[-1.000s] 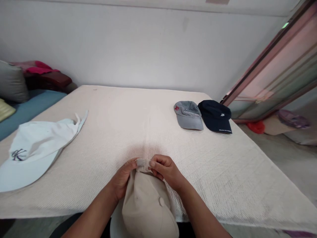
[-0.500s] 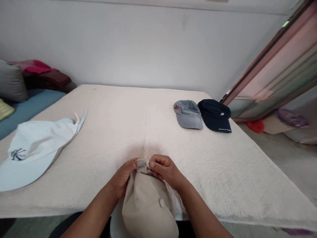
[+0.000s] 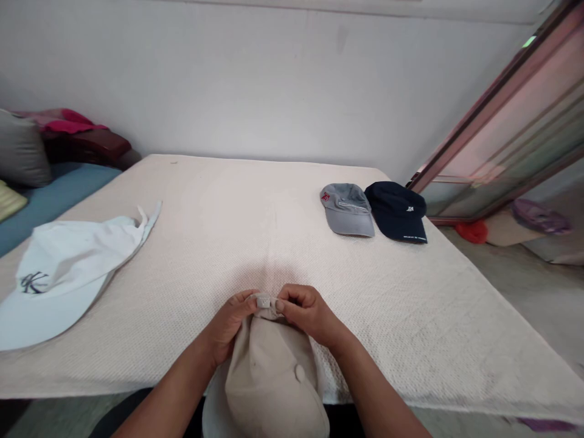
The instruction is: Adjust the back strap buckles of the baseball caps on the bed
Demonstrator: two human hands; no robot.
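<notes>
A beige cap (image 3: 269,383) lies at the near edge of the cream-covered table (image 3: 283,237), its brim toward me and hanging over the edge. My left hand (image 3: 227,328) and my right hand (image 3: 306,313) both pinch the cap's back strap (image 3: 263,300) at the far side of the crown, fingers curled and closed on it from either side.
A white cap with a dark logo (image 3: 59,274) lies at the left of the table. A grey cap (image 3: 347,210) and a black cap (image 3: 398,212) sit side by side at the far right. Cushions (image 3: 22,152) lie left; a leaning framed panel (image 3: 506,128) stands right.
The strap between my fingers looks shorter and more bunched than a second ago; my fingertips have drawn closer together. The cap and other things have not moved.
</notes>
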